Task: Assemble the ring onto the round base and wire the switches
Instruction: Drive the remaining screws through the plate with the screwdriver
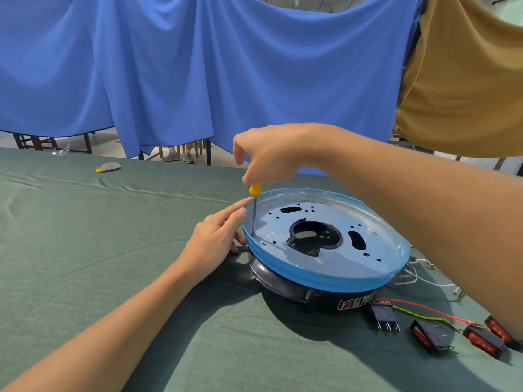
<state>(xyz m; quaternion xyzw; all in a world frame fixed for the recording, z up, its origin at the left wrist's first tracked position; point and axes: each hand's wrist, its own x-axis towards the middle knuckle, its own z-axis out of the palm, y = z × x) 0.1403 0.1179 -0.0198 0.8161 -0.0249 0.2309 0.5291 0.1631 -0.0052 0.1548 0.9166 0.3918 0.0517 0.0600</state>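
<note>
Fastening the ring onto the round base, the right hand grips a screwdriver upright at its rim, the left hand steadying with straight fingers; wiring the switches lying alongside seems next.

Layout on the table. The ring sits on the round base. My left hand touches the ring's left edge. My right hand, above it, holds the screwdriver upright, its tip inside the ring's left rim. The switches and wires lie to the right of the base.
</note>
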